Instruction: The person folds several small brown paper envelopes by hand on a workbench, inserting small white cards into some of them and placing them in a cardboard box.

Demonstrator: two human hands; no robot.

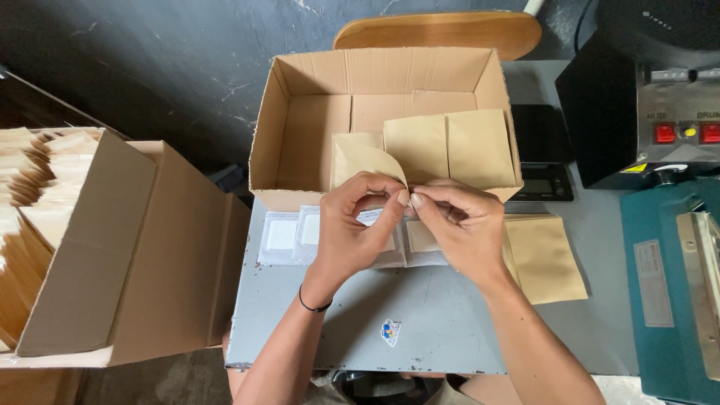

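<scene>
Together, both hands (409,225) pinch a kraft pouch (367,161) — upright, top curling.

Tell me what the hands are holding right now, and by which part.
Both hands, left and right, pinch a small brown paper pouch at its lower edge, fingertips meeting there; the pouch curls up above them.

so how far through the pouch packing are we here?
Done: a few brown pouches stand in the open carton, mostly bare floor. In hand: left hand and right hand pinch a white sachet at a curled brown pouch. Left: white sachets and flat pouches on the table, plus a side box full of pouches.
</scene>
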